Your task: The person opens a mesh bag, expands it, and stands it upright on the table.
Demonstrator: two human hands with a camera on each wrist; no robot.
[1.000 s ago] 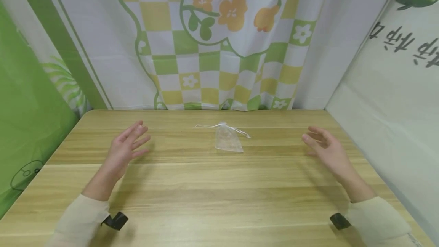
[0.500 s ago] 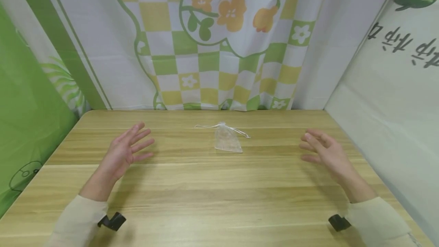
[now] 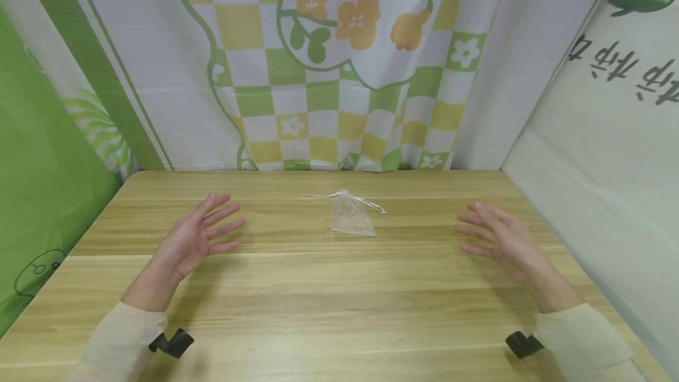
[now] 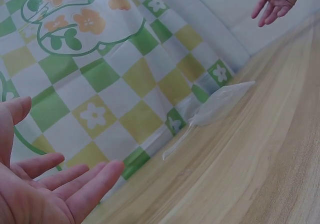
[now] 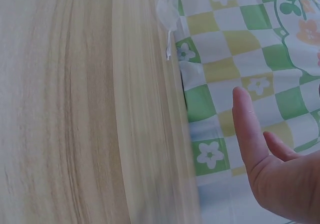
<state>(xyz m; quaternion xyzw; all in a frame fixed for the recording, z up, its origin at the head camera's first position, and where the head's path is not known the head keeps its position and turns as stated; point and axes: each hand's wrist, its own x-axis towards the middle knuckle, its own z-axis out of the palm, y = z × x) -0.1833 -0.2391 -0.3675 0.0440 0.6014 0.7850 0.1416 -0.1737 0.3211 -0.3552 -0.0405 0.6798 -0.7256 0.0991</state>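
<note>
A small sheer white drawstring bag (image 3: 352, 216) lies flat near the back middle of the wooden table, its thin cords spread to both sides at the top. The left hand (image 3: 193, 237) hovers over the table to the left of the bag, fingers spread and holding nothing. On the other side, the right hand (image 3: 504, 240) is raised with its fingers extended, also holding nothing. Both hands are well apart from the bag. In the left wrist view the bag (image 4: 222, 103) appears beyond the left fingertips; the right wrist view shows only part of the bag (image 5: 168, 8).
The light wooden table (image 3: 339, 305) spans the area beneath the hands. A checked, flower-printed curtain (image 3: 323, 105) hangs along its back edge. Green cloth (image 3: 48, 152) borders the left side, and a white printed cloth (image 3: 610, 152) the right. Each wrist carries a black device.
Both hands have turned slightly and their fingers have spread and straightened, the fingertips shifting a little inward and downward. The bag stays in place.
</note>
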